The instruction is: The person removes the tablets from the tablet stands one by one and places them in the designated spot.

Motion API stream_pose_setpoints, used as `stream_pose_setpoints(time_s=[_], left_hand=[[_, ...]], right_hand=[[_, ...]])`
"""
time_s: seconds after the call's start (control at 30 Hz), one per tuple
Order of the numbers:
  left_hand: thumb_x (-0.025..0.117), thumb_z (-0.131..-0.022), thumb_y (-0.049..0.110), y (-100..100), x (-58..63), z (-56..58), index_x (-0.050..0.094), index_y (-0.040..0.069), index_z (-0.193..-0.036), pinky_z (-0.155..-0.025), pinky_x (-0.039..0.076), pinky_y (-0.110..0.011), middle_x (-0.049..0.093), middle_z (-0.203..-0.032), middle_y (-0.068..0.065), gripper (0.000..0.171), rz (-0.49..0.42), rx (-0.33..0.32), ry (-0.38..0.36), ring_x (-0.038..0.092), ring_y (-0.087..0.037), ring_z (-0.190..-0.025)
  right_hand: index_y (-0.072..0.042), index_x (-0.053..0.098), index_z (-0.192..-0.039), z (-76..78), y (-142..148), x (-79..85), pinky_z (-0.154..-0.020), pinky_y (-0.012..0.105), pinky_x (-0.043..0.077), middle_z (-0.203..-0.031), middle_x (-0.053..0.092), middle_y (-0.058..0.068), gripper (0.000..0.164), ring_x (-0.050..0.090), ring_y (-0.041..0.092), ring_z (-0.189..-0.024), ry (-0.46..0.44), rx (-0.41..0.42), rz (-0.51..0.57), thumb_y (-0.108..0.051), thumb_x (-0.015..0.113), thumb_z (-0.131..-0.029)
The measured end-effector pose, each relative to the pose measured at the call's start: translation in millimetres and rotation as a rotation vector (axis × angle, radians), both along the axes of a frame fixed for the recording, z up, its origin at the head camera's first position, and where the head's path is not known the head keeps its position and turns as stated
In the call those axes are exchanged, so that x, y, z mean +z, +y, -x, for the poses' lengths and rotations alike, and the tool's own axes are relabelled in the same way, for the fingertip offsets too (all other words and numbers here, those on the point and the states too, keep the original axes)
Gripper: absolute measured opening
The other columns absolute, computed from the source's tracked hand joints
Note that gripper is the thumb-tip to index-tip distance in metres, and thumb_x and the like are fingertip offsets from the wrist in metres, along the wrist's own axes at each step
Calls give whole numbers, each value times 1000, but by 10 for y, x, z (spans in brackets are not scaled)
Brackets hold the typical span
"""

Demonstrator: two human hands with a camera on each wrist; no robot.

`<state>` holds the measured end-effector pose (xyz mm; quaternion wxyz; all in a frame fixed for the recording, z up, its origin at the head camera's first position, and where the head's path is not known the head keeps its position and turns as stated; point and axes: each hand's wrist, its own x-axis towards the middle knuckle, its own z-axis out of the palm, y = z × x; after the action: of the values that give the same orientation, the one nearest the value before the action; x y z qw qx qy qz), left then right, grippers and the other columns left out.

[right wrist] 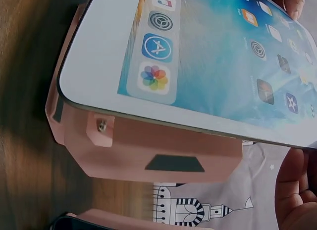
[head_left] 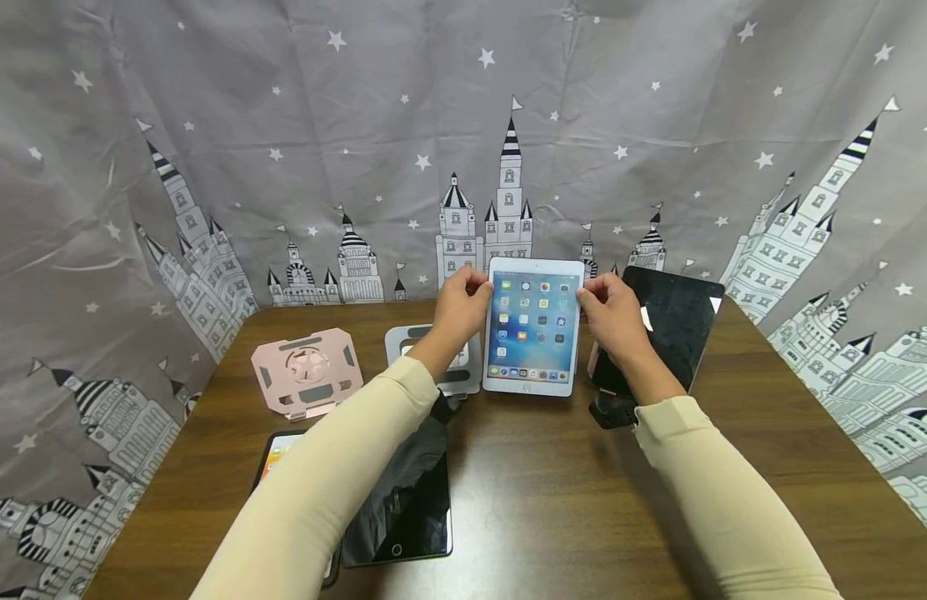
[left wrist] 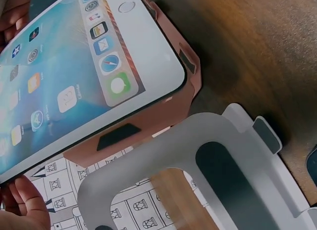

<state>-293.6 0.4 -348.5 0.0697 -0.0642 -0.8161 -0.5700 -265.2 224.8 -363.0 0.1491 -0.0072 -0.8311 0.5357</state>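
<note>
Two hands hold one white tablet, screen lit with app icons, propped upright-tilted at the back middle of the wooden table. Left hand grips the tablet's left edge near the top, fingers curled round it; right hand grips the right edge the same way. Wrist views show the tablet leaning on a pink stand, bottom edge sitting in the stand's lip; pink stand also seen behind the tablet in the left wrist view.

Just left of the tablet, a silver stand stands on the table, partly hidden by the left forearm; close up in the left wrist view. Further left, a second pink stand lies apart. Right of the tablet, a dark-screen tablet leans tilted behind the right hand. Near front left, a black tablet lies flat under the left sleeve, with another device with a lit screen beside it, mostly covered. Grey castle-and-star curtain backs the table.
</note>
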Motion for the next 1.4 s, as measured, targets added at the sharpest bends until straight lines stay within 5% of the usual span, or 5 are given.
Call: stream_pose_setpoints(time_s=[0.23, 0.47, 0.77, 1.07, 1.4], left_hand=[[61, -98, 13, -85, -38, -111, 62, 4, -98, -79, 47, -32, 60, -97, -8, 9, -41, 0, -27, 54, -20, -91], [60, -99, 12, -157, -125, -201, 63, 2, -102, -80, 51, -33, 59, -100, -9, 10, -63, -12, -60, 54, -21, -93], [60, -99, 13, -240, -225, -359, 63, 3, -105, -80, 54, -33, 57, -101, -10, 12, -136, -12, -191, 56, -21, -91], [60, -99, 10, -344, -346, -541, 61, 0, -104, -84, 54, -44, 56, -99, -13, 11, -160, -36, -238, 56, -23, -86], [62, -97, 8, -456, -421, -717, 62, 1, -101, -73, 57, -34, 56, -93, -13, 8, -107, -29, -245, 57, -21, -79]], right_hand=[[6, 51, -112, -110, -51, -21, -67, 24, 54, -100, 54, 18, 21, 58, 37, -89, -19, 42, 23, -13, 52, -103], [6, 52, -110, -194, -102, -80, -69, 30, 56, -100, 54, 18, 21, 57, 41, -91, -40, 66, 58, -13, 52, -103], [6, 53, -109, -323, -146, -202, -63, 24, 53, -97, 55, 20, 18, 58, 38, -82, -86, 96, 51, -11, 53, -103], [4, 54, -108, -459, -194, -279, -77, 48, 57, -100, 56, 21, 16, 61, 39, -85, -164, 106, 10, -11, 53, -102], [3, 54, -108, -599, -281, -383, -75, 45, 58, -99, 56, 19, 14, 59, 32, -82, -204, 131, -7, -10, 53, -102]])
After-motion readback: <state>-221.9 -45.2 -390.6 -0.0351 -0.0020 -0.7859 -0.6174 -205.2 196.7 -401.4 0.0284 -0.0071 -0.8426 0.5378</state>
